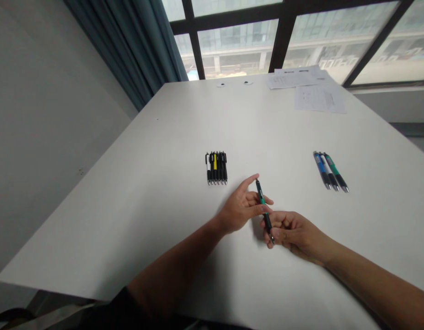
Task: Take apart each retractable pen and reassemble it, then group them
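Beyond the far end of the white bench (139, 215), a large dark-framed window (287, 41) looks out on a building, with a blue-green curtain (136, 50) hanging at its left side. Sheets of printed paper (318, 99) lie near the far right corner of the bench. Two groups of retractable pens rest flat on the bench, well apart, with their metal tips toward you. On the left is a tight row of five pens (216, 168) in white, black and yellow; on the right, a slightly fanned group of three pens (331, 172) in blue, white and green. Between and nearer you, your hands meet just above the bench around a green pen (263, 206), tilted with its tip down toward you. Your right hand (294, 233) has a firm grip on the lower barrel, pinching it near the tip. Your left hand (239, 206) has its fingers against the upper barrel and its thumb raised just beside it; you cannot tell whether that grip is closed.
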`<state>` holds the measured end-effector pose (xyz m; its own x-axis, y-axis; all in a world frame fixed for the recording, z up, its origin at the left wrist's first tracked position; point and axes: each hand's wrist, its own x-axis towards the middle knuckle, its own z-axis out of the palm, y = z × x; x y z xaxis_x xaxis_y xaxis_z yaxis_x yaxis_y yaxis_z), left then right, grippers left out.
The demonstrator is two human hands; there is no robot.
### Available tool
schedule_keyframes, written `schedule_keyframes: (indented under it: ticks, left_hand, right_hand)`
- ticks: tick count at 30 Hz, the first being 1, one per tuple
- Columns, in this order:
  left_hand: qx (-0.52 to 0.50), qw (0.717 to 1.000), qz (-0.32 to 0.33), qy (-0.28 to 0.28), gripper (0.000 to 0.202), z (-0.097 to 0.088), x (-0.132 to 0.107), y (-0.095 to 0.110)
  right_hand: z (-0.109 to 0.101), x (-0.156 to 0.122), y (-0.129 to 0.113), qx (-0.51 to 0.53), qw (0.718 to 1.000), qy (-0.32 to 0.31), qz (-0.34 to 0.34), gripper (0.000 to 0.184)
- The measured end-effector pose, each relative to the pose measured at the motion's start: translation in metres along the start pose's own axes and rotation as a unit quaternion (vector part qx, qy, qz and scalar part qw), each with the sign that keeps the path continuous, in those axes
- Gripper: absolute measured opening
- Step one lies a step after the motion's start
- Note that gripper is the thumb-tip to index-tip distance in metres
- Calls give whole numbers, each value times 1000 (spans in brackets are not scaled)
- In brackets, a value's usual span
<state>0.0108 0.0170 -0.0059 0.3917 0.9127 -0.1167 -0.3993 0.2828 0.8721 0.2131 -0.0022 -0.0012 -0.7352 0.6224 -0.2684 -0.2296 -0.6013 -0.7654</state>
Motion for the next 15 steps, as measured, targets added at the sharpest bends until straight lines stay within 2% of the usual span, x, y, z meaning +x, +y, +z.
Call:
schedule_keyframes:
  ticks: [11,15]
  left_hand:
    - [7,999,-15,-50,85,-1,-2,5]
    - [15,1000,-5,-23,89,-1,-4,3]
  right_hand:
    - [-5,-3,4,-64,998,-24,-2,26]
    - [-7,-1,6,-72,997,-19,-9,25]
